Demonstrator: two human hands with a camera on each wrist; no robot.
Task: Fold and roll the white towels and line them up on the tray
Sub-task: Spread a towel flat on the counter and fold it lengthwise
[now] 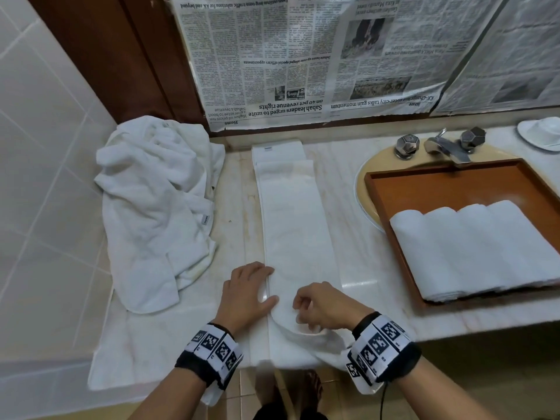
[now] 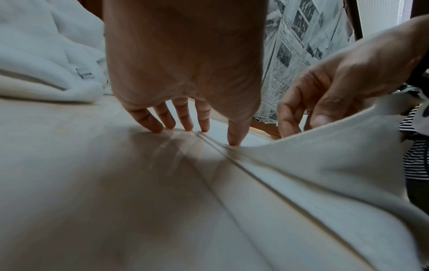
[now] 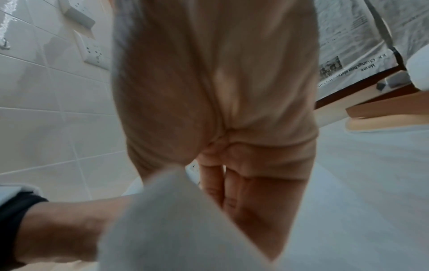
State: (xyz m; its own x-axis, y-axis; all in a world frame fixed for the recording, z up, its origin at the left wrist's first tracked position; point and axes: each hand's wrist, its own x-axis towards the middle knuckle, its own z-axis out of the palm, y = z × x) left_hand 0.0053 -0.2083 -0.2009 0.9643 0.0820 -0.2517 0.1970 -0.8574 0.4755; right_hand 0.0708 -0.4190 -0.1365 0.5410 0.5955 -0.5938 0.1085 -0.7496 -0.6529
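A long white towel strip [image 1: 295,225] lies folded lengthwise on the marble counter, running away from me. My left hand [image 1: 269,286] rests flat at the strip's near left edge; its straight fingertips [image 2: 185,126] press the counter and its thumb presses the towel's edge. My right hand [image 1: 303,307] pinches the strip's near end [image 2: 325,161] and lifts it into a raised curl. In the blurred right wrist view, the towel [image 3: 176,220] covers part of the right hand's fingers [image 3: 218,185]. On the brown tray [image 1: 375,183] several rolled white towels [image 1: 472,247] lie side by side.
A heap of loose white towels [image 1: 157,201] sits at the counter's left against the tiled wall. The tray lies over the sink, below the faucet [image 1: 439,147]. Newspaper [image 1: 303,56] covers the mirror behind. A white dish [image 1: 542,134] stands far right.
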